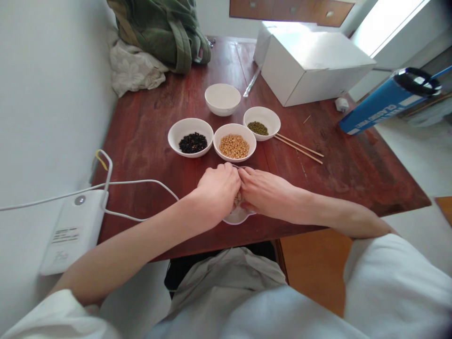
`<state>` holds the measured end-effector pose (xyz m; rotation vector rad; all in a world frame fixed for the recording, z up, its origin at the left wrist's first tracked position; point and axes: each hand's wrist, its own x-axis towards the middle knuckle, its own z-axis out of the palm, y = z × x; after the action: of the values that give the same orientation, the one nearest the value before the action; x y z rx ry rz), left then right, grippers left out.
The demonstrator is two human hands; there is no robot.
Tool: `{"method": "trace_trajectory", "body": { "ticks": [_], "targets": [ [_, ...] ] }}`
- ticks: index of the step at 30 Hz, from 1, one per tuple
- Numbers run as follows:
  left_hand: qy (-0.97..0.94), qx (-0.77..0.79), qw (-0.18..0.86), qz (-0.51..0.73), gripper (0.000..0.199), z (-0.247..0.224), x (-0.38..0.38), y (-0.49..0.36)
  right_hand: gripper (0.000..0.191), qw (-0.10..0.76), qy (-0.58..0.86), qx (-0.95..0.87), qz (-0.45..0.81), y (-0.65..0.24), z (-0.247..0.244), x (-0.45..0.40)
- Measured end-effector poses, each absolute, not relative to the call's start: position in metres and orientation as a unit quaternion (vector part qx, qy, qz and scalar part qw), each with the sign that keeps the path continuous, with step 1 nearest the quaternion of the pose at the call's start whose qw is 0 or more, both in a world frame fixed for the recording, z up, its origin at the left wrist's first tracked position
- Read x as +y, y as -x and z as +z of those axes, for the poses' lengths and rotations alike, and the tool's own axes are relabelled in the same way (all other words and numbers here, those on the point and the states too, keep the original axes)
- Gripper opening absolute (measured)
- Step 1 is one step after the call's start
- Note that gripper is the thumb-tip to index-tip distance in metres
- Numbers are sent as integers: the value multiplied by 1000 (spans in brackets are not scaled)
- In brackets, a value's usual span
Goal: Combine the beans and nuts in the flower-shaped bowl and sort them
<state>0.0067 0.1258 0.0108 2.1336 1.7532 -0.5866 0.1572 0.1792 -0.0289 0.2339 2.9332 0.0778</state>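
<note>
so this reddish-brown wooden surface is carrying quite a lot. A clear-ish dish is sitting near the front edge, mostly hidden, and just past it a left bowl, middle bowl and right bowl are making a loose row, with a back bowl behind. Chopsticks are lying beside the right bowl, a white box and blue bottle are hogging the right side, and a green bag is slumping by some patterned cloth far left
</note>
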Motion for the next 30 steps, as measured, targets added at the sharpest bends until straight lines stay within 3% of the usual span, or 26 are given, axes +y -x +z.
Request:
{"method": "trace_trajectory", "body": {
  "ticks": [3, 7, 12, 18, 30],
  "targets": [
    [-745, 613, 167, -203, 33, 13, 128, -5, 32, 96, -80, 992, 22, -156, -31, 180],
    [-749, 607, 168, -203, 33, 19, 127, -3, 30, 99, -82, 992, 10, -157, -28, 180],
    [-763, 595, 159, -199, 35, 27, 118, -2, 55, 88, -85, 992, 15, -159, -20, 175],
    [-765, 585, 165, -212, 44, 28, 114, -4, 39, 92, -99, 991, 16, -155, -21, 176],
    [-765, 595, 153, -193, 45, 16, 134, 4, 35, 83, -51, 995, -20, -152, -36, 196]
  ]
}}
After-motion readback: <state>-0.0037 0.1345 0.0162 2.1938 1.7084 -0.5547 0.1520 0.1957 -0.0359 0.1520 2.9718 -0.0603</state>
